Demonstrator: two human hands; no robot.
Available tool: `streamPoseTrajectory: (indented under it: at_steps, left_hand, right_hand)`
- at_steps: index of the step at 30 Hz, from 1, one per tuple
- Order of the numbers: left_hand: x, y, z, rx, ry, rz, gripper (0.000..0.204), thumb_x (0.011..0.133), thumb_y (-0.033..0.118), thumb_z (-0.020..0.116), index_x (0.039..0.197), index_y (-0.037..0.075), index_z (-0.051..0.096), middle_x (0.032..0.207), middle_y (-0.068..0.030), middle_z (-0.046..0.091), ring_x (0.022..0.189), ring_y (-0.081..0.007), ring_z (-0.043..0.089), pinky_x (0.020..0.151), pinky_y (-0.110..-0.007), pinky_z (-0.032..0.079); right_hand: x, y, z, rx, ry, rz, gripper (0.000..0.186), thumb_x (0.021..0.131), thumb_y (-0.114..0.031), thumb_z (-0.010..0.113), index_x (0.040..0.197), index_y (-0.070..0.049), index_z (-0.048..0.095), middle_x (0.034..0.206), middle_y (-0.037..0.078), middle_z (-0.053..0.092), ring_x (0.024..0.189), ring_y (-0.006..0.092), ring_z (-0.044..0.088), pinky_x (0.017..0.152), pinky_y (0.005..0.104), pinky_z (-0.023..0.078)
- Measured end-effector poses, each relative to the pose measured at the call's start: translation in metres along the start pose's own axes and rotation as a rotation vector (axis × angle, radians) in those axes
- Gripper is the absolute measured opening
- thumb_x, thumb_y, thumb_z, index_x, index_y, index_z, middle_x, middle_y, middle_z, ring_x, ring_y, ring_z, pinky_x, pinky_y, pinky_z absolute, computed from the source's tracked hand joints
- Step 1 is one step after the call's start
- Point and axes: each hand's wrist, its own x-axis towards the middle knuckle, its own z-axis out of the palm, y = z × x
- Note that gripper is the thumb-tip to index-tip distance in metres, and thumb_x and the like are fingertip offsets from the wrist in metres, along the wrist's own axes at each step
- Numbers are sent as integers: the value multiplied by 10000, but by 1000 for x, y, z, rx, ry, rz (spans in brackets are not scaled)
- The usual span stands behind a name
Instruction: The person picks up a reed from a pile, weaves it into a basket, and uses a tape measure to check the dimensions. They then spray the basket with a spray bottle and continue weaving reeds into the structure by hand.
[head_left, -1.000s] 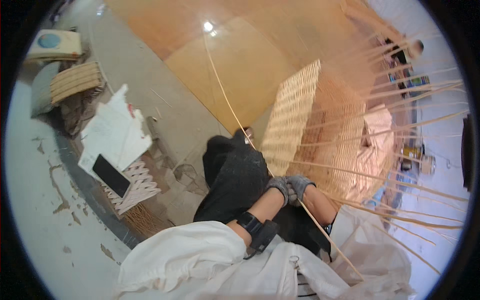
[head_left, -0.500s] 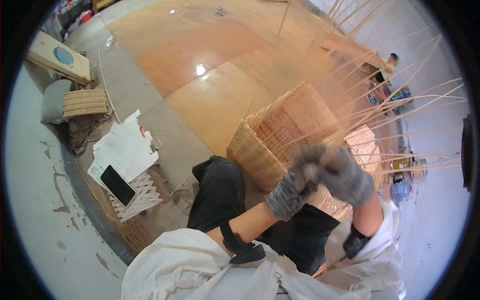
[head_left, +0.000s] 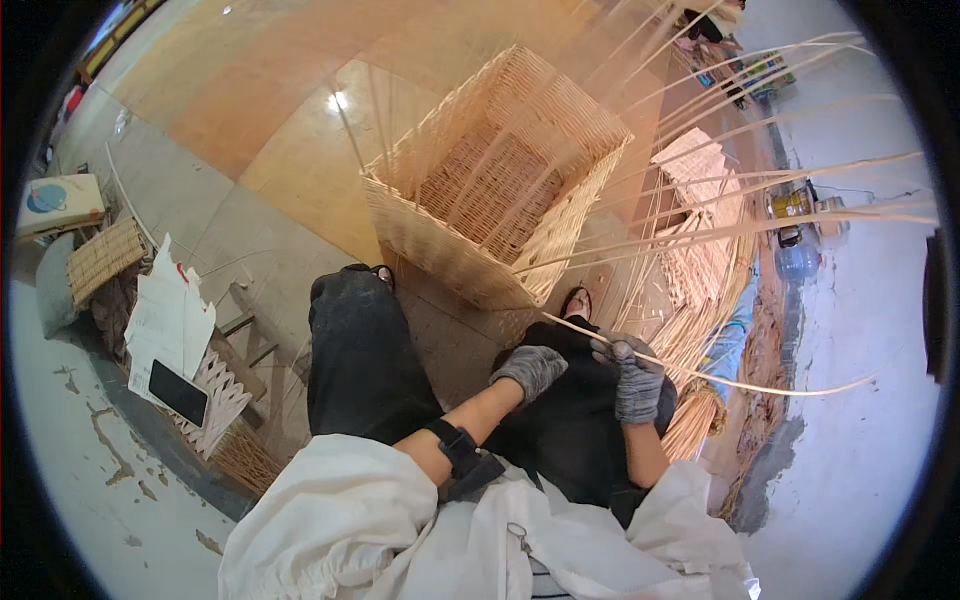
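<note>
A knitted grey glove covers my right hand (head_left: 634,378), which is closed round a thin willow rod (head_left: 740,384). One end of the rod points toward the basket's near corner; the other bends off to the right. My left hand (head_left: 534,372), gloved alike, is curled over my dark-trousered leg, and its palm side is hidden. In front of my feet a rectangular wicker basket (head_left: 440,243) leans with its hollow side toward me. Long uncut rods (head_left: 720,232) fan out from its rim to the right and upward. Neither hand touches the basket.
Bundled willow rods (head_left: 692,420) and a flat woven piece (head_left: 697,265) lie at my right, near a water jug (head_left: 797,262) by the wall. At left, a black phone (head_left: 179,393) rests on white sheets (head_left: 172,315) beside a small wooden frame (head_left: 255,345).
My hands were together by the basket's near side; now they are apart and the right one holds a rod. The basket shows more to the left and higher as the view shifted.
</note>
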Motion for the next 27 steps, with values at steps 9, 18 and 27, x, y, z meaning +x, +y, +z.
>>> streamPoseTrajectory:
  at_steps: [9,18,27]
  left_hand:
    - [23,-5,16,-999,42,-278,184,810,184,555,944,64,595,802,-31,608,672,-113,544,593,-244,464]
    - [21,-7,22,-1056,14,-301,140,795,191,571,875,82,604,729,-19,597,595,-85,517,527,-221,428]
    - [18,-9,23,-965,7,-307,165,831,169,522,935,57,584,782,-27,597,649,-97,528,577,-222,451]
  right_hand:
    - [33,27,-1,132,92,58,243,820,-156,539,942,53,537,918,177,584,802,264,602,695,330,518]
    - [35,22,23,-88,114,43,209,815,-128,542,903,60,568,833,154,604,715,221,614,644,286,520]
    - [39,13,20,-145,143,13,184,820,-109,532,868,62,578,831,131,605,727,194,605,652,274,508]
